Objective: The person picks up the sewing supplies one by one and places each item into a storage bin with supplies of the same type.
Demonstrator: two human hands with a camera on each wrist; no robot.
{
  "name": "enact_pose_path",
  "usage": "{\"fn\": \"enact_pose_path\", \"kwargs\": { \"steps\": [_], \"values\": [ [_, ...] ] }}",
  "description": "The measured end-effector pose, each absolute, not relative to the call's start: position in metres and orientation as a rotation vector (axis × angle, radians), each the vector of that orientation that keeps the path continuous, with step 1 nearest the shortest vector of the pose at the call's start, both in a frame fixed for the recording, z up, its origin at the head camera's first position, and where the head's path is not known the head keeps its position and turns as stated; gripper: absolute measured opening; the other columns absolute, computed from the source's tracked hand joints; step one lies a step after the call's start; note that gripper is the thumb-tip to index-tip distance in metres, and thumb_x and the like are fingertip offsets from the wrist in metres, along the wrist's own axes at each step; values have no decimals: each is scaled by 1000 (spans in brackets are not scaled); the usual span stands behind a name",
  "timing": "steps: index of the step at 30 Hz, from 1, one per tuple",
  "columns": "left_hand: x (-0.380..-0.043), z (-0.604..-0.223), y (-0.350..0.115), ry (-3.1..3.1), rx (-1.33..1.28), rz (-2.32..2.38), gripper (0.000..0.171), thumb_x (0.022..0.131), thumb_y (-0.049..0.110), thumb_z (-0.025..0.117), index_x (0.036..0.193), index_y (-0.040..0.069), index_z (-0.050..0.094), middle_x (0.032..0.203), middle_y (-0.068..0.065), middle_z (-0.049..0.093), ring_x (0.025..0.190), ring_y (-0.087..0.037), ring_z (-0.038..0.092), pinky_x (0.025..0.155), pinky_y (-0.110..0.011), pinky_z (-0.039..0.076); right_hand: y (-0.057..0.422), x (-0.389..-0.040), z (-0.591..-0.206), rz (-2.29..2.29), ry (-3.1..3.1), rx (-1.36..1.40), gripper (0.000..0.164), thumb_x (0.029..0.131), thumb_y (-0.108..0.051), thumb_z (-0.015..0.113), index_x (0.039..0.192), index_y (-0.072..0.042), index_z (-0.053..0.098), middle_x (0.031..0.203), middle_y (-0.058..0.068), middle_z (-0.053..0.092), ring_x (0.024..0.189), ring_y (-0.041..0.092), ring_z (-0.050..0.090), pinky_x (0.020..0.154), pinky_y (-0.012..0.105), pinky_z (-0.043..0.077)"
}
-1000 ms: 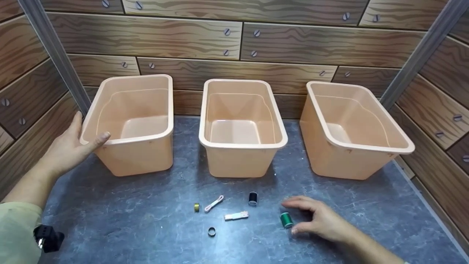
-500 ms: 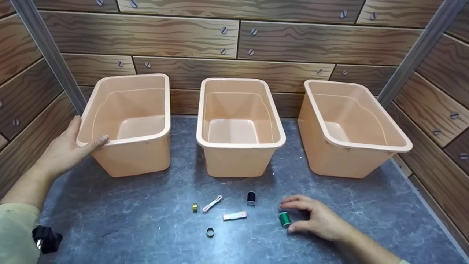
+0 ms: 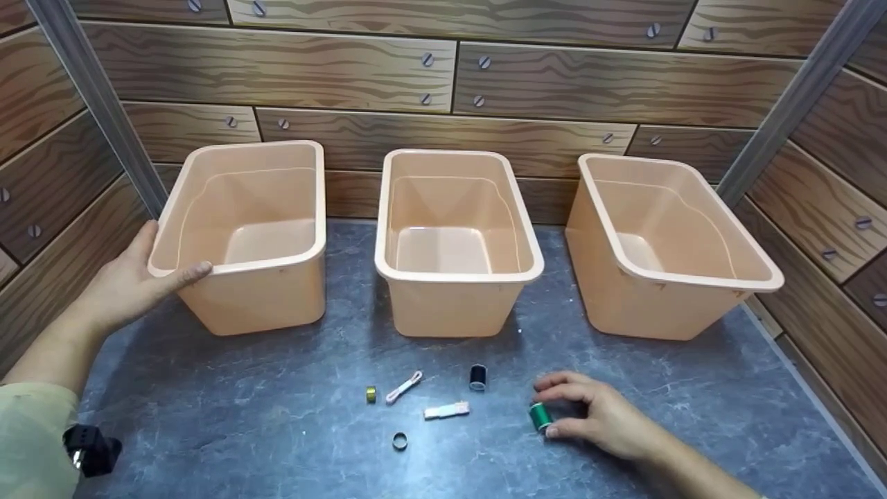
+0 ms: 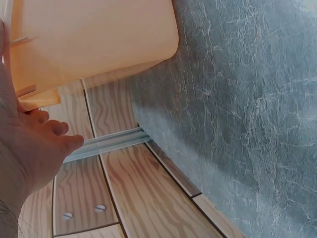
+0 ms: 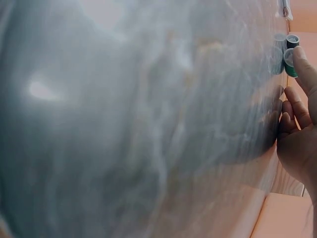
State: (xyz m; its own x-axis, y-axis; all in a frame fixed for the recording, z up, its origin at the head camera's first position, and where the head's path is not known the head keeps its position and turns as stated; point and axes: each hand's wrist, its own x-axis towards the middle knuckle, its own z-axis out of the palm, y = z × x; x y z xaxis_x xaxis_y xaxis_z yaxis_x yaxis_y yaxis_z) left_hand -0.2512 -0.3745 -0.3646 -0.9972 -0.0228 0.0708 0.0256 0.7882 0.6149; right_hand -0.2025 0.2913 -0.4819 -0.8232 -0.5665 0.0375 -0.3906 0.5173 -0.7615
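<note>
My left hand [image 3: 128,287] rests at the near left corner of the left peach bin [image 3: 260,294]; its thumb lies along the front rim and a finger reaches up the left side. In the left wrist view the other fingers [image 4: 59,129] show outside the bin. My right hand [image 3: 606,416] is at a green thread spool [image 3: 540,417] on the table, pinching it between the thumb at its near end and the fingers at its far end. In the right wrist view the thumb overlaps the green spool [image 5: 290,69], and a dark spool [image 5: 292,40] shows beyond.
Left of the right hand lie a black thread spool [image 3: 478,377], two pale folded bundles, one slim [image 3: 404,387] and one flat [image 3: 446,410], a small yellow item [image 3: 371,394] and a dark ring [image 3: 400,441]. Middle [image 3: 459,305] and right [image 3: 644,312] bins stand behind, before a wood-patterned wall.
The right hand's fingers have drawn in toward the green spool, which stays in place. The left hand stays at the bin's corner, its thumb shifted slightly right. The head view sways a little.
</note>
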Motion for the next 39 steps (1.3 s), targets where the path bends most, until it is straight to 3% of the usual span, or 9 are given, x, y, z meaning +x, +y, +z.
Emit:
{"fn": "enact_pose_path", "kwargs": {
  "steps": [9, 16, 20, 30, 39],
  "values": [
    [-252, -366, -376, -2880, -25, -1026, 101, 98, 61, 66, 169, 11, 14, 142, -37, 55, 127, -58, 52, 96, -78, 42, 290, -202, -481, -1194, 2522, -757, 36, 91, -38, 85, 126, -30, 79, 137, -6, 65, 130, 26, 57, 108, 27, 43],
    [-254, -365, -379, -2900, -29, -1086, 108, 98, 61, 66, 171, 13, 2, 151, -39, 46, 137, -61, 43, 102, -81, 35, 290, -202, -483, -1211, 2515, -763, 36, 91, -37, 85, 125, -28, 79, 137, -4, 65, 130, 24, 57, 107, 26, 43],
    [-256, -364, -379, -2892, -34, -1103, 108, 98, 60, 67, 171, 12, 3, 152, -38, 46, 139, -59, 42, 104, -80, 35, 290, -203, -482, -1217, 2509, -756, 36, 92, -36, 84, 126, -28, 79, 138, -3, 65, 130, 24, 57, 107, 25, 43],
    [-255, -367, -379, -2884, -42, -1097, 107, 98, 58, 68, 171, 11, 5, 149, -38, 49, 136, -58, 45, 104, -77, 37, 285, -204, -474, -1302, 2510, -850, 39, 90, -31, 86, 126, -18, 79, 135, 4, 69, 127, 18, 61, 106, 21, 44],
    [-257, -365, -379, -2900, -37, -1087, 109, 98, 61, 67, 171, 12, 3, 153, -38, 45, 138, -60, 43, 104, -80, 35, 266, -204, -452, -1277, 2491, -835, 40, 92, -34, 84, 128, -17, 78, 139, 7, 67, 128, 23, 60, 104, 35, 53]
  ]
}}
